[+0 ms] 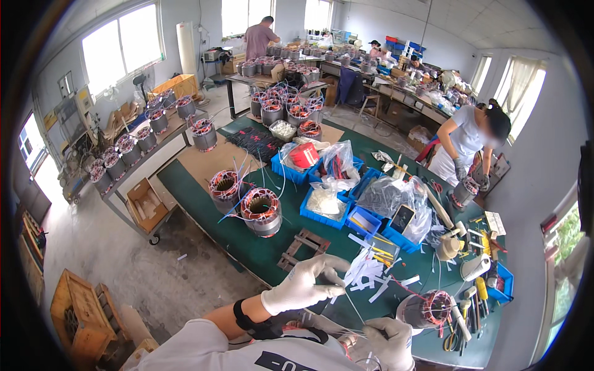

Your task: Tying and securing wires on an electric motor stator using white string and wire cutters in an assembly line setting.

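Observation:
My left hand, in a white glove, pinches one end of a thin white cord above the near edge of the green table. The cord runs slanting down to my right hand, also gloved, whose curled fingers close on it; more pale strands hang below. Just beyond my right hand, a motor stator with red-and-white windings lies on the table. White paper strips are scattered past my left fingertips. A small wooden frame lies to their left.
Two stators stand at the left of the green table. Blue bins with bagged parts fill its middle. Scissors and hand tools lie at right. A co-worker handles another stator across the table. A wooden crate sits on the floor.

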A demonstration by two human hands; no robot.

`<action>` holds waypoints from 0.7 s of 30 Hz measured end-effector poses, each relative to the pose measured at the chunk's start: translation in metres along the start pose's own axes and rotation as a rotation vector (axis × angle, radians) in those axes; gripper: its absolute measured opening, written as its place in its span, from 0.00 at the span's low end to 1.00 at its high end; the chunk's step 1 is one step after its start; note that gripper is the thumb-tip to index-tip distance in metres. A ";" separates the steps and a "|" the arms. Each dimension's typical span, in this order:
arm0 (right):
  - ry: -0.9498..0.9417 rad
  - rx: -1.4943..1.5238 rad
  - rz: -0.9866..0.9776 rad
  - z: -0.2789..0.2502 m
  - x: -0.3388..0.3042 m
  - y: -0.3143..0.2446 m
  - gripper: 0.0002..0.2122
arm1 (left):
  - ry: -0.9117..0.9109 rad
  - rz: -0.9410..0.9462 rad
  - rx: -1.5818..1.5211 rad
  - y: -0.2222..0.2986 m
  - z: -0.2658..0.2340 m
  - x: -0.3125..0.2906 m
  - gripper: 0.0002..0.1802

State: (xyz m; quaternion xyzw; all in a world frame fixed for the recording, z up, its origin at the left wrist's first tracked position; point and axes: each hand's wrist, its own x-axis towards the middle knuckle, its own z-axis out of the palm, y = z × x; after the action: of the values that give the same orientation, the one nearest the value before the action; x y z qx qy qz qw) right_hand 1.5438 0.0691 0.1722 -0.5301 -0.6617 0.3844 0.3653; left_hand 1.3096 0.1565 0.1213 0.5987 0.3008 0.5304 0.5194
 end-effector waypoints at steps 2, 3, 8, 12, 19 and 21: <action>-0.001 -0.049 -0.045 0.000 -0.002 -0.001 0.06 | -0.103 -0.048 0.223 0.001 -0.002 0.002 0.06; 0.001 -0.049 -0.043 -0.001 -0.003 -0.001 0.06 | -0.104 -0.008 0.257 0.001 -0.004 0.004 0.06; 0.257 -0.088 -0.155 -0.004 -0.002 0.007 0.06 | -0.243 0.299 0.549 0.003 -0.010 0.007 0.08; 0.347 -0.009 0.056 0.006 0.017 0.028 0.04 | -0.518 -0.122 -0.098 0.006 -0.004 0.000 0.11; 0.052 0.189 0.110 0.028 0.022 0.062 0.04 | -0.613 -0.446 -0.348 -0.007 0.005 -0.008 0.19; -0.023 0.266 0.180 0.027 0.017 0.064 0.05 | -0.565 -0.476 -0.292 -0.013 0.001 -0.012 0.20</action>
State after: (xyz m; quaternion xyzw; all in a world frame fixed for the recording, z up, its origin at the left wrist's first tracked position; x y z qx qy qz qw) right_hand 1.5438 0.0912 0.1037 -0.5297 -0.5589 0.5060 0.3885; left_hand 1.3104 0.1492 0.1053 0.5545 0.1978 0.2466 0.7698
